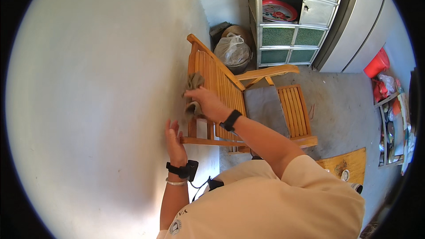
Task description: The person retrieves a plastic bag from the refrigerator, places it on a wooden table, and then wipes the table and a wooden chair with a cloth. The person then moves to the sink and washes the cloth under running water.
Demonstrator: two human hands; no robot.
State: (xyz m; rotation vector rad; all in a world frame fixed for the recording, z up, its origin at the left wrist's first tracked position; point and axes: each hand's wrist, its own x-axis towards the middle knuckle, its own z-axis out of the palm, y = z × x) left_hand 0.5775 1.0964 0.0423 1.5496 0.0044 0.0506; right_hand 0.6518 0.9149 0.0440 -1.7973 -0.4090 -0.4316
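A slatted wooden armchair (232, 96) with a high back stands against the pale wall, a grey pad (265, 106) on its seat. On the top part of the backrest my right hand (209, 103) grips a crumpled olive-brown cloth (194, 81), whose folds stick out on both sides of the hand. My left hand (175, 142) is at the near upper corner of the chair back, by the end of the side rail, its fingers raised and apart beside the wall. It holds no object that I can see; whether its palm touches the rail is unclear.
Behind the chair's far side are a tied plastic bag (232, 49) on a pot and a metal-framed cabinet (289, 25) holding a red floral tray (279, 10). A wooden table (355, 162) is at the lower right. Farther right are a red bucket (378, 63) and a cluttered rack (391, 132).
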